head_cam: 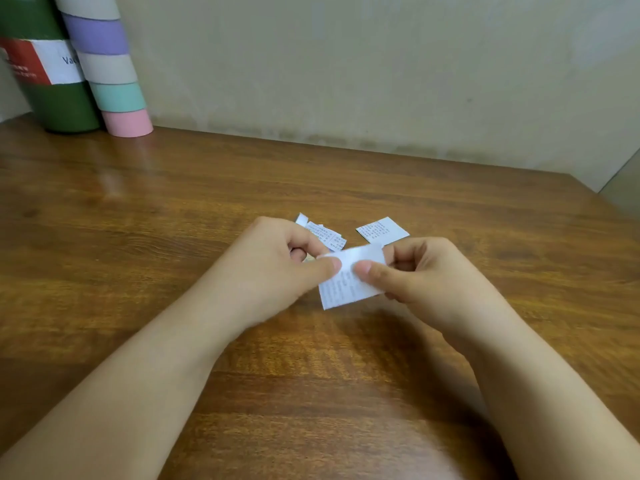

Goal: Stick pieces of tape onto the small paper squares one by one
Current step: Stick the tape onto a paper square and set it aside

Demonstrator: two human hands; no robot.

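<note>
Brown wooden worktop (pixel 138 271). Left hand (pixel 277 268) and right hand (pixel 426 275), each grip pinched on one small white printed paper square (pixel 349 282), mid-worktop. More printed squares (pixel 382 230) behind. No tape discernible; progress unclear, likely several squares left.

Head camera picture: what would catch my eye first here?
Both hands, left hand and right hand, pinch one printed paper piece above the middle of the wooden table. Behind them lie more paper pieces. At the far left stand a striped pastel tube and a green tube.
</note>
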